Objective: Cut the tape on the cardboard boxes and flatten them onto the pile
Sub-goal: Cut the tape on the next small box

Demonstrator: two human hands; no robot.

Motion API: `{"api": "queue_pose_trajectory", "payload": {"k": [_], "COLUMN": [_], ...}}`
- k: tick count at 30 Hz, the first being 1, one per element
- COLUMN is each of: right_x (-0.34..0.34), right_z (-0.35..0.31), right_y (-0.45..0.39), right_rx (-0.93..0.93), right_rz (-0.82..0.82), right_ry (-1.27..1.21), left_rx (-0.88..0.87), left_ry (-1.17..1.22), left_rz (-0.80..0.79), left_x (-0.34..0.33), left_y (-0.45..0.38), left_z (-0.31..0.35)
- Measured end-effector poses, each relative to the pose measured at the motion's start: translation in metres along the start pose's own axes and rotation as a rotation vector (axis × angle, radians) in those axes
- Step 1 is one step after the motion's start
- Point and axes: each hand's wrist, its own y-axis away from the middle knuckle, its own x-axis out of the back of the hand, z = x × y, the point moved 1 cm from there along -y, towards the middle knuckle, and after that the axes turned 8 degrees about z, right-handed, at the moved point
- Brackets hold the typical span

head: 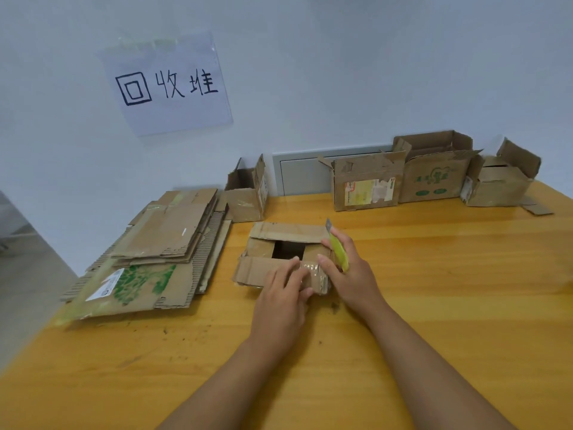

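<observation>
A small cardboard box lies in the middle of the wooden table, its flaps spread and a dark opening showing. Clear tape covers its near right flap. My left hand presses flat on the near flap with straight fingers. My right hand grips a yellow-green utility knife, blade pointing up and away, at the box's right side. A pile of flattened cardboard lies to the left.
Several opened boxes stand along the wall: a small one beside the pile, a labelled one, a green-printed one and another at the right. A handwritten paper sign hangs on the wall.
</observation>
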Motion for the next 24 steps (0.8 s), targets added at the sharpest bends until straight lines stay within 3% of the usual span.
{"api": "queue_pose_trajectory", "payload": {"k": [2,4,10,14,18,20,24], "right_x": [0.000,0.000,-0.002,-0.001,0.000,0.001,0.010], "right_z": [0.000,0.000,-0.003,-0.005,-0.004,-0.002,-0.004], "right_y": [0.000,0.000,0.001,0.002,0.003,0.004,0.000], "right_rx": [0.014,0.024,0.012,-0.020,-0.051,-0.048,-0.082], "right_rz": [-0.009,0.001,0.031,0.033,0.047,0.070,0.299], "right_ry": [0.044,0.067,0.073,0.071,0.032,-0.008,-0.258], "left_rx": [0.117,0.120,0.238,0.093,0.021,-0.002,-0.064], "left_ry": [-0.046,-0.078,0.081,-0.092,-0.040,-0.043,-0.067], "left_rz": [-0.105,-0.183,-0.322,-0.279,-0.443,-0.445,-0.440], "left_x": [-0.002,-0.001,0.020,0.011,-0.014,-0.024,-0.034], "left_y": [-0.008,-0.018,-0.077,-0.117,-0.124,-0.121,-0.117], "left_z": [0.000,-0.001,-0.010,-0.006,-0.006,-0.010,-0.019]}}
